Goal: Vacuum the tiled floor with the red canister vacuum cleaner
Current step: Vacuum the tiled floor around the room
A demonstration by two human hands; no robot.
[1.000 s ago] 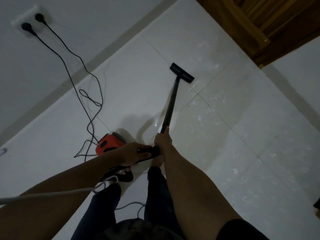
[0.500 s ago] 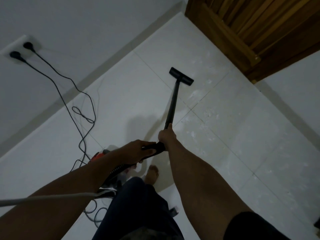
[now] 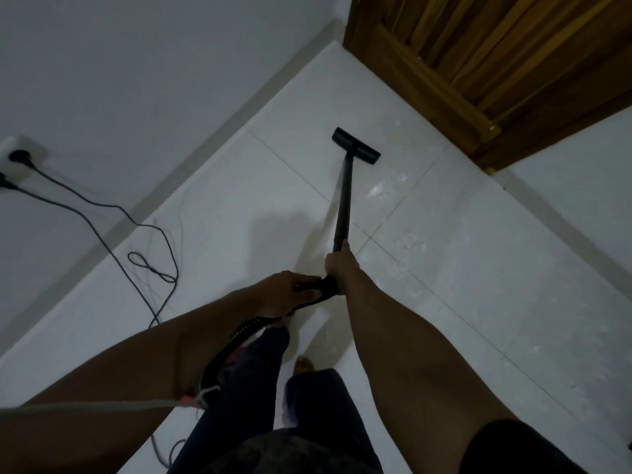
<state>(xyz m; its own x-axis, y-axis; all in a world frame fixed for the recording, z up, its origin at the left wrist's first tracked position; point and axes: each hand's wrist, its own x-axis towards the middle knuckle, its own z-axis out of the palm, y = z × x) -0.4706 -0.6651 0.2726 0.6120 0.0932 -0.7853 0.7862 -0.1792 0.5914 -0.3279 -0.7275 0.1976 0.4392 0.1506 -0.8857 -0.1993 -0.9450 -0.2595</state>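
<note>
A black vacuum wand (image 3: 344, 203) slants away from me to a flat black floor head (image 3: 356, 145) resting on the white tiled floor (image 3: 478, 268) near the wooden door. My right hand (image 3: 338, 263) grips the wand's lower end. My left hand (image 3: 289, 295) holds the black curved handle (image 3: 316, 289) just behind it. The ribbed black hose (image 3: 236, 340) drops from the handle behind my left forearm. The red canister is almost hidden by my arm and leg; only small red bits (image 3: 236, 354) show. Pale dust specks (image 3: 378, 191) lie right of the wand.
A wooden door (image 3: 496, 63) fills the top right corner. A wall socket (image 3: 17, 162) at the left holds two black plugs, and their cables (image 3: 150, 265) trail loosely over the floor. My dark trousers (image 3: 260, 388) and a bare foot (image 3: 303, 364) are below.
I have stepped forward toward the door corner, pushing the floor head ahead. The red canister has slipped out of sight behind my arm and leg. Both hands keep their grip.
</note>
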